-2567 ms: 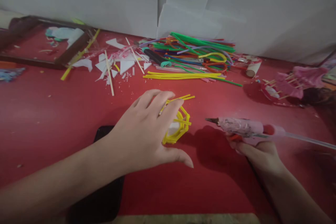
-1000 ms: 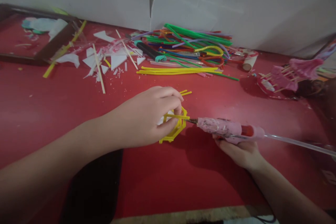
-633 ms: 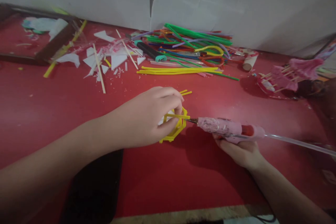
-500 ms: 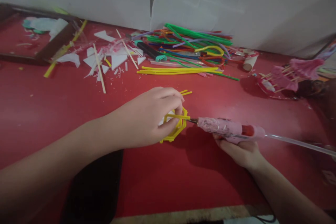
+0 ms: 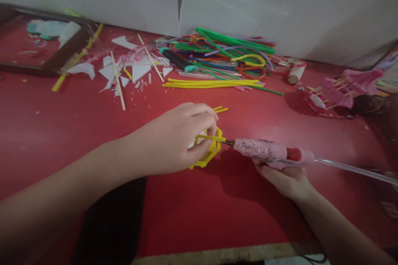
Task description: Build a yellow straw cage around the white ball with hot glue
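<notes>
My left hand [image 5: 186,136] is closed, pinching a short yellow pipe cleaner piece [image 5: 213,137] between thumb and fingers. Just beneath it, partly hidden by that hand, is a many-sided frame [image 5: 205,162] made of yellow pieces, with something white inside. From the right, my right hand [image 5: 286,178] grips a pink glue gun [image 5: 261,150], a clear glue stick [image 5: 348,167] sticking out of its back. The nozzle tip meets or nearly meets the right end of the short piece. Two loose yellow pieces [image 5: 221,110] lie just beyond my left fingers.
Behind lie yellow pipe cleaners [image 5: 211,84], a colourful pile [image 5: 230,45], a black-and-teal cutter [image 5: 178,60], white scraps [image 5: 139,72] and wooden sticks [image 5: 117,80]. A pink model [image 5: 338,91] stands right, a dark frame [image 5: 59,56] far left. A black flat object [image 5: 112,223] lies under my left forearm.
</notes>
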A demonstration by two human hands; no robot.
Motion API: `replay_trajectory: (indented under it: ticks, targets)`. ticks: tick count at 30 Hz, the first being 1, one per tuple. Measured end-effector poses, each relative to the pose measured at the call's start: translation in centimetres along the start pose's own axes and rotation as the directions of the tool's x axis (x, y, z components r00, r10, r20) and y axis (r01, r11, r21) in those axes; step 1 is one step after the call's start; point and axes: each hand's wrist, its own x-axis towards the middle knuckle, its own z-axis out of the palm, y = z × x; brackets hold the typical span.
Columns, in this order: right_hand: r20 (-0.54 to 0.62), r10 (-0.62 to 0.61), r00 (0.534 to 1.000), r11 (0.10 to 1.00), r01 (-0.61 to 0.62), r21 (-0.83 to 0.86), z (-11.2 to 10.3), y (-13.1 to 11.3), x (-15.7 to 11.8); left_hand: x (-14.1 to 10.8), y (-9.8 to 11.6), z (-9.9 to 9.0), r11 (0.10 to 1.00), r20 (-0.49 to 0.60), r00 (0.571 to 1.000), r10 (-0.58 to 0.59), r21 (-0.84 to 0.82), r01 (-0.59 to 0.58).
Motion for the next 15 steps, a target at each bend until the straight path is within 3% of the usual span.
replay_trajectory:
  ticks: [8,15]
  targets:
    - [-0.015,0.05,0.999,0.999,-0.051,-0.019,0.02,-0.3,0.04,-0.08,0.02,-0.01,1.0,0.005,1.0,-0.018,-0.008,0.018]
    - [-0.056,-0.005,0.998,0.998,0.001,-0.069,0.07,-0.46,-0.04,-0.08,0.06,-0.13,1.0,0.008,1.0,-0.011,-0.011,0.011]
